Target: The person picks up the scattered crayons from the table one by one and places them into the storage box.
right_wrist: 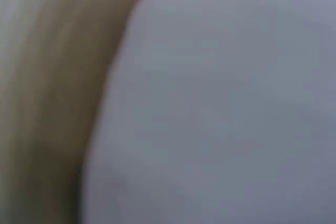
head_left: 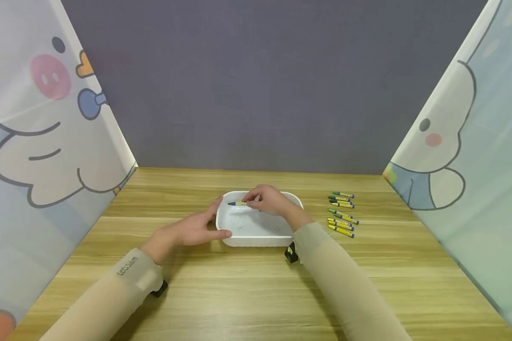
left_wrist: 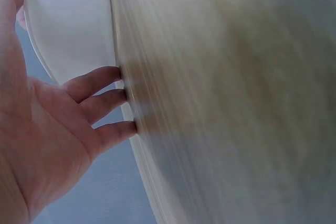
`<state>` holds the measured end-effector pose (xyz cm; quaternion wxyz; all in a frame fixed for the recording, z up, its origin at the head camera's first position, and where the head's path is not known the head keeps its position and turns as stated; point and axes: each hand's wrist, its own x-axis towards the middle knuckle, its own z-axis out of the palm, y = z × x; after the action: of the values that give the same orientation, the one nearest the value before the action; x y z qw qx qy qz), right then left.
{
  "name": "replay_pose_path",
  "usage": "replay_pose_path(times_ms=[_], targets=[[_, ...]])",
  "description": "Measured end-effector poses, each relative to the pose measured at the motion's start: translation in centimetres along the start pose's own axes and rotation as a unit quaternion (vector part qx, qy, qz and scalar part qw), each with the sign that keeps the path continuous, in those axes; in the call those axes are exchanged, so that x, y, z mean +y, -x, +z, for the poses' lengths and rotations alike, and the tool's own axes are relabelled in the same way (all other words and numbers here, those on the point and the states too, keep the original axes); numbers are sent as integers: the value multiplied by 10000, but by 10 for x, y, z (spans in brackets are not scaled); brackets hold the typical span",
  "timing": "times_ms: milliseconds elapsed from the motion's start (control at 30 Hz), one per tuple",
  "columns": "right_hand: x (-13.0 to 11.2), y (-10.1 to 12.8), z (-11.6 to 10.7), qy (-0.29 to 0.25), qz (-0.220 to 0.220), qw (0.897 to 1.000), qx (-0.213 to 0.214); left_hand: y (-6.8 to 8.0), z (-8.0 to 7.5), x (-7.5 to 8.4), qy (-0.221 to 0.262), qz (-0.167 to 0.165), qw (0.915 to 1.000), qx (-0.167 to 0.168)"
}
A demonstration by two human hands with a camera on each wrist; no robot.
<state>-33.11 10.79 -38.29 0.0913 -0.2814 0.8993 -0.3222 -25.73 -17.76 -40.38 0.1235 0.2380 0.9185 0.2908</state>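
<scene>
Here the right hand (head_left: 268, 200) pinches a crayon (head_left: 237, 203) over the white tray (head_left: 256, 235); the flat-fingered left hand (head_left: 194, 229) steadies it.

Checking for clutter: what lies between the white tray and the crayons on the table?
Only bare wooden table separates the white tray from the crayons, as the head view shows.

I see a wooden counter (head_left: 247, 293) with a white tray (head_left: 256, 237) lying near its middle and loose crayons (head_left: 342, 214) scattered to the right.
</scene>
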Motion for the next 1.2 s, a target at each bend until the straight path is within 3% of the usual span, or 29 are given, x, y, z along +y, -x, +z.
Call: replay_pose_path(times_ms=[167, 533, 933, 1200], targets=[[3, -2, 11, -309, 133, 9994, -49, 0, 1, 0, 76, -29, 10000, -17], [5, -3, 21, 1064, 89, 9941, -215, -1, -1, -2, -52, -64, 10000, -56], [4, -5, 22, 1839, -383, 9821, -124, 0, -1, -2, 14, -19, 10000, -39], [5, -4, 23, 2341, -811, 9688, 13, -1, 0, -1, -30, -80, 10000, -25]])
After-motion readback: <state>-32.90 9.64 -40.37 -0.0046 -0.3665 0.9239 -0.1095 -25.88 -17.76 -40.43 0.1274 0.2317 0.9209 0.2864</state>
